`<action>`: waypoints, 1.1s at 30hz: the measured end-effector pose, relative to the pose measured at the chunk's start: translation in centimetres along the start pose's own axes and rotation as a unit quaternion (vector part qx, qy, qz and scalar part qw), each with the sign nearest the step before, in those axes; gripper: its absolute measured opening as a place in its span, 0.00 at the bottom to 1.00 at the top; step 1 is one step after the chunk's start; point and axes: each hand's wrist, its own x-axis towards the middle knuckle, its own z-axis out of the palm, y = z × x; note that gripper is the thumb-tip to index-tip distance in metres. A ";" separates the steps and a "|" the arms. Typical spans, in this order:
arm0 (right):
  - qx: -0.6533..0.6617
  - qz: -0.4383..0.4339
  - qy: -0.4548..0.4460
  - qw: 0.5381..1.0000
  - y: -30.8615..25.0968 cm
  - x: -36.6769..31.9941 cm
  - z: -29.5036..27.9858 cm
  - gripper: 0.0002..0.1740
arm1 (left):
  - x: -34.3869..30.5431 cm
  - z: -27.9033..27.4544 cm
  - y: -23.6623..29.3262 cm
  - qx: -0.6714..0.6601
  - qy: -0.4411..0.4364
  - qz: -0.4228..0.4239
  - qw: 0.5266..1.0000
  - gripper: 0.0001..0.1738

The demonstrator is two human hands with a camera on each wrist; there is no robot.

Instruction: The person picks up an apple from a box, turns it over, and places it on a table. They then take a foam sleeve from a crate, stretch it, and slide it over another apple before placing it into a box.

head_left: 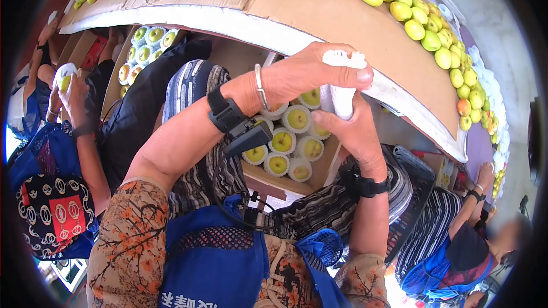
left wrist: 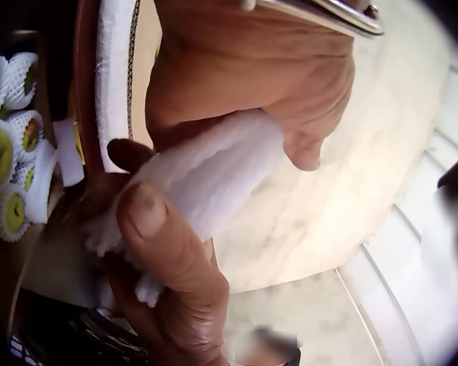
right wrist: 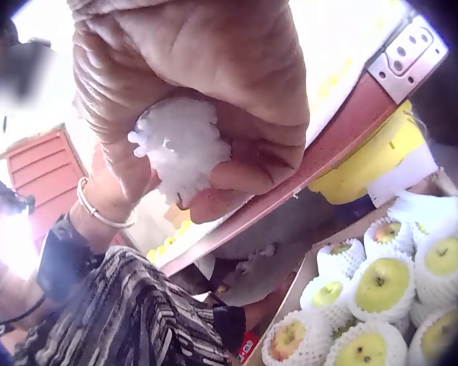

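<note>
A white foam net sleeve [head_left: 338, 98] is held between both hands above a box of apples. My left hand [head_left: 311, 74], with a bracelet at its wrist, grips its upper end. My right hand [head_left: 357, 131] pinches it lower down, thumb against the foam. In the left wrist view the sleeve [left wrist: 221, 168] looks folded and long, between the left palm [left wrist: 252, 76] and the right thumb [left wrist: 168, 244]. The right wrist view shows the frilled end of the sleeve [right wrist: 183, 149] inside the curled right hand [right wrist: 206, 61]. Whether anything is inside the sleeve cannot be told.
Netted apples [head_left: 281, 141] fill the box below the hands. Loose apples [head_left: 431, 40] line the cardboard-covered table [head_left: 297, 17], whose padded edge [head_left: 228, 23] runs just beyond the hands. People sit at left [head_left: 74, 102] and right [head_left: 456, 239]; a black crate [head_left: 408, 194] stands at right.
</note>
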 end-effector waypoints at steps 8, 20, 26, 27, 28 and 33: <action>0.029 -0.010 -0.013 0.999 0.9 0.2 -0.7 0.32 | -0.4 -1.8 1.1 0.238 0.005 -0.003 0.971 0.30; -0.049 -0.001 0.092 0.994 1.1 0.5 -2.0 0.24 | 0.1 -2.5 0.1 0.416 0.009 -0.059 0.908 0.24; -0.057 0.025 0.125 0.990 1.1 0.7 -2.0 0.21 | 0.7 -2.1 -2.4 0.449 -0.006 -0.069 0.891 0.19; -0.035 0.040 0.130 0.990 0.9 0.7 -2.0 0.21 | 0.7 -2.2 -2.9 0.460 -0.011 -0.073 0.885 0.18; -0.012 0.056 0.135 0.989 0.7 0.6 -2.1 0.21 | 0.7 -2.3 -3.3 0.471 -0.015 -0.078 0.879 0.18; 0.059 0.059 0.162 0.983 0.4 0.7 -2.6 0.30 | 0.8 -2.5 -5.0 0.590 -0.014 -0.121 0.798 0.20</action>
